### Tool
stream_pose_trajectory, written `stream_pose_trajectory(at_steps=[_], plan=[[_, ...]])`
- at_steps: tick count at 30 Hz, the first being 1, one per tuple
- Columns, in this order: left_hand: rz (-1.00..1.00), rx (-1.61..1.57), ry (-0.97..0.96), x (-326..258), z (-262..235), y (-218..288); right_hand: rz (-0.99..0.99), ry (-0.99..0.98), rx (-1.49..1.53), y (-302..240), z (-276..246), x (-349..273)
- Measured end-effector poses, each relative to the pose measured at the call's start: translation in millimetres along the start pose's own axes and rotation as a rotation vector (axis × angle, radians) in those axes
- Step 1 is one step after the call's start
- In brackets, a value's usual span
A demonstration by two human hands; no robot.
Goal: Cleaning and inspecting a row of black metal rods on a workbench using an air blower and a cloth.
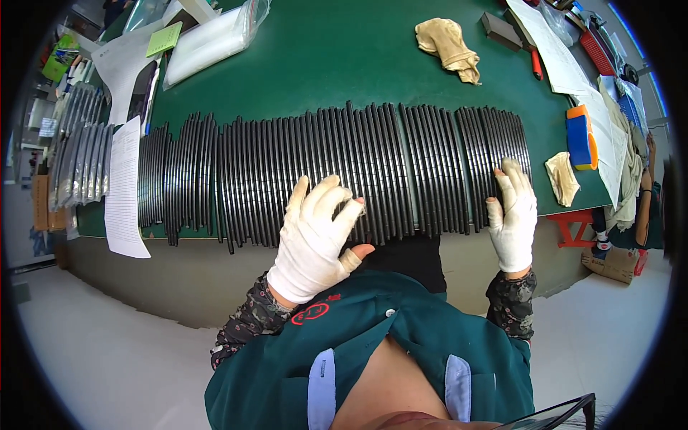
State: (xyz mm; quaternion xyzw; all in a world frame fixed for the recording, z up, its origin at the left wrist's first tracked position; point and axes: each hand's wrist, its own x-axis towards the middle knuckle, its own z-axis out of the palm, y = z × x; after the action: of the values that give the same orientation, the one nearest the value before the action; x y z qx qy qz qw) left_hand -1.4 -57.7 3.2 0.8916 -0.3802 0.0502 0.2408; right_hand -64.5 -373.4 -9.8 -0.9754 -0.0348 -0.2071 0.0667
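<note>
A long row of thin black rods (315, 143) lies side by side across the near part of the green table, their ends pointing toward me. Narrow gaps split the row into several groups. My left hand (314, 236), in a white glove with some bare fingertips, rests over the near middle of the row with its fingers spread. At the right end, my right hand (514, 218), gloved too, lies with fingers stretched along the last group of rods (487, 136). Neither hand grips a rod.
Crumpled beige gloves (448, 49) lie at the back, and a beige cloth piece (562, 179) by an orange-and-blue tape dispenser (582, 137). A printed sheet (127, 190) overhangs the left edge near bagged rods (84, 150). Clear plastic bags (211, 44) lie behind. Another person's arm (645, 208) shows far right.
</note>
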Motion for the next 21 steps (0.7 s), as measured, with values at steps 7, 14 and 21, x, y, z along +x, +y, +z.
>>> stream_pose_trajectory(at_steps=[7, 14, 21], plan=[[-0.011, -0.002, -0.011, 0.8, 0.8, 0.0, -0.008, 0.012, 0.013, 1.0, 1.7, 0.4], [-0.018, 0.015, -0.003, 1.4, 0.9, 1.4, 0.027, 0.001, -0.005, -1.4, 2.7, -1.5], [0.014, -0.026, -0.039, 6.7, -2.7, 3.1, 0.046, -0.002, -0.002, 0.2, 2.4, -2.1]])
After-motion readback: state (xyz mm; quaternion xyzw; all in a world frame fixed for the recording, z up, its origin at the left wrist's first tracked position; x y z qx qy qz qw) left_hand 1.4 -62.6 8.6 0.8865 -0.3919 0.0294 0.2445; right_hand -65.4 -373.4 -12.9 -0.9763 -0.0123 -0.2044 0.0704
